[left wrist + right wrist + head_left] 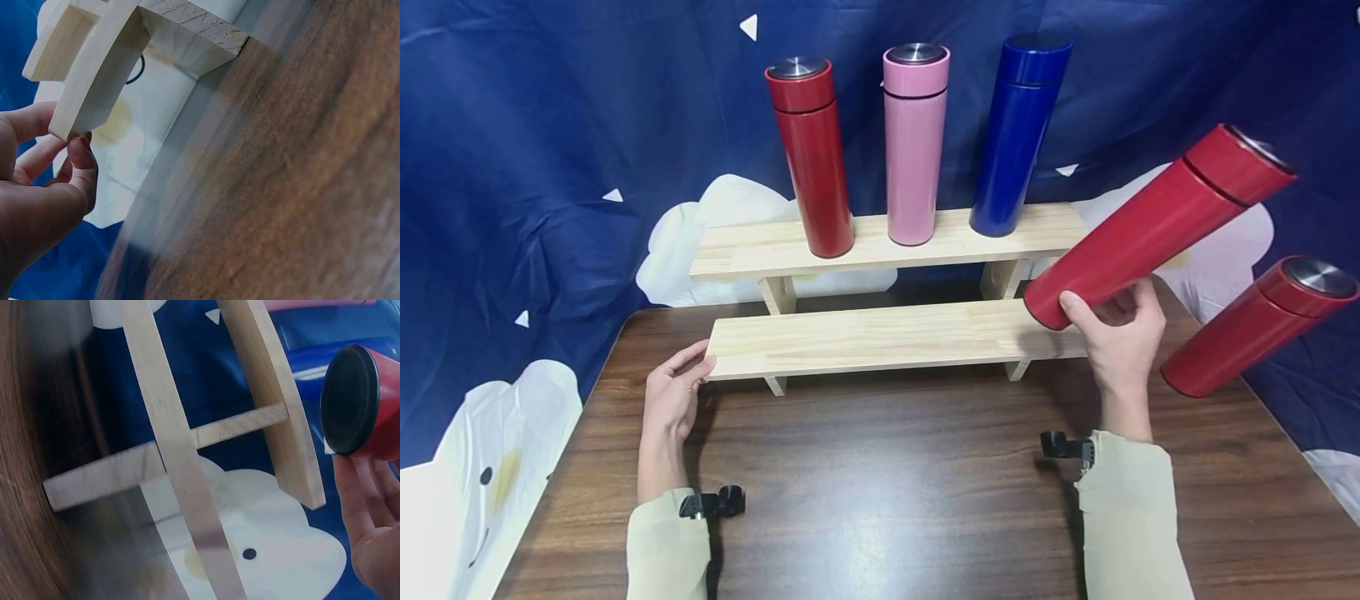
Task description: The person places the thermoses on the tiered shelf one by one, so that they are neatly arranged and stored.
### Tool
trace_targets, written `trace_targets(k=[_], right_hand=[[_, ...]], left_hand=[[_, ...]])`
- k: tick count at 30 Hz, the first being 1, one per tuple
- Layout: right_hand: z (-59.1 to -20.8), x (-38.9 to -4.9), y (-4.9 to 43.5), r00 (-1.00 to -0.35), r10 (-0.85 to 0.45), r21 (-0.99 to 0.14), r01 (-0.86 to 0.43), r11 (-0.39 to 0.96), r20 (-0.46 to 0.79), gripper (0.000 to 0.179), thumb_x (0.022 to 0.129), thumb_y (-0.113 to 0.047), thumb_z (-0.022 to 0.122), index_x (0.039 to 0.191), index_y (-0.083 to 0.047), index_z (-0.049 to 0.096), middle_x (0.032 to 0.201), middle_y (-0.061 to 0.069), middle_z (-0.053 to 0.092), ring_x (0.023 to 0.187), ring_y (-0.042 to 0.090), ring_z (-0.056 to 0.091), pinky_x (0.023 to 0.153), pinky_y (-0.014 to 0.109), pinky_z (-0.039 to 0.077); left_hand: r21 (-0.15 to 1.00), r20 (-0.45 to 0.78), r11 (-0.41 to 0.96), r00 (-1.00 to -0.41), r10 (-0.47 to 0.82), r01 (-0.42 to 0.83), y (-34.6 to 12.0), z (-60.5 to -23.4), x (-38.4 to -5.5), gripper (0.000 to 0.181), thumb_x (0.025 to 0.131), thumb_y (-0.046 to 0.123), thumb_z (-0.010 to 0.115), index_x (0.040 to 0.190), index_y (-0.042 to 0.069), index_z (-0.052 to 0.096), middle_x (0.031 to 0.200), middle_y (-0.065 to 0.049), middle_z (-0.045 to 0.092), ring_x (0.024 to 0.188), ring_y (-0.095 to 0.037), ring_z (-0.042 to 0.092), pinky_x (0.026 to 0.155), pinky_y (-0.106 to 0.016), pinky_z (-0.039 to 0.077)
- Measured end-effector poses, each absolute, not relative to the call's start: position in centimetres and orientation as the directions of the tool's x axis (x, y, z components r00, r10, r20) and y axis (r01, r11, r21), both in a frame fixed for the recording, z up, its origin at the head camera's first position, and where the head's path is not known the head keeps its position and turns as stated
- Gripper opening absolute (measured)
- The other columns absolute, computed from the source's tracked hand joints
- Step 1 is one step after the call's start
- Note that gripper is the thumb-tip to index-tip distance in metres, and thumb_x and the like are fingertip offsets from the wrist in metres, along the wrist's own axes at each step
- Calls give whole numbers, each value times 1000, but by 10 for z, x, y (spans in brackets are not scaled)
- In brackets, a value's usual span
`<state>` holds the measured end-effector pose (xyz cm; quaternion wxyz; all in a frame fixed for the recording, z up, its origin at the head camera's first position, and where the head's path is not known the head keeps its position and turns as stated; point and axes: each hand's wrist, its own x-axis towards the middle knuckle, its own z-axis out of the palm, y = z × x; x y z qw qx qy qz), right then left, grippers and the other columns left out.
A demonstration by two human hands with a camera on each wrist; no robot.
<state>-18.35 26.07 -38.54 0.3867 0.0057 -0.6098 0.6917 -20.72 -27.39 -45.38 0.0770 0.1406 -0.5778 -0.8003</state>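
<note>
At its left end, the lower step of a two-tier wooden shelf (865,337) is pinched by my left hand (673,392); in the left wrist view the thumb and fingers (84,169) meet at the board's corner. My right hand (1123,333) grips a red thermos bottle (1150,229) near its base. The bottle leans right, its base above the right part of the lower step. Its dark bottom (350,400) faces the right wrist view. On the upper step stand another red thermos (815,167), a pink thermos (914,158) and a blue thermos (1018,142).
A third red thermos (1255,329) stands on the brown wooden table (880,492), right of the shelf and close to my right hand. Behind the table hangs a blue cloth (550,167) with white cloud shapes. Each wrist wears a black camera mount (713,502).
</note>
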Motion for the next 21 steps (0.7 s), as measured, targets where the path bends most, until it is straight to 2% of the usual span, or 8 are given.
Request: trace_targets(k=[5, 13, 21], right_hand=[[-386, -186, 250, -721, 500, -848, -527, 54, 480, 56, 71, 4, 84, 124, -8, 69, 107, 10, 70, 93, 20, 67, 82, 22, 54], [-386, -188, 232, -754, 439, -854, -516, 63, 488, 54, 72, 4, 84, 122, -7, 68, 106, 8, 71, 91, 18, 69, 71, 20, 57], [-384, -191, 217, -769, 403, -855, -513, 71, 495, 54, 72, 2, 85, 122, -6, 67, 106, 8, 71, 89, 18, 69, 70, 20, 57]], left_hand=[[949, -134, -313, -948, -288, -39, -274, -454, -207, 28, 88, -12, 70, 114, -3, 73, 99, -5, 71, 81, -12, 64, 68, -17, 49], [952, -136, -303, -947, -292, -43, -274, -455, -207, 30, 88, -13, 70, 116, -3, 72, 99, -6, 71, 82, -12, 64, 68, -18, 50], [956, -137, -290, -947, -291, -49, -274, -455, -208, 32, 87, -12, 72, 118, -2, 72, 103, -6, 70, 86, -13, 65, 70, -18, 51]])
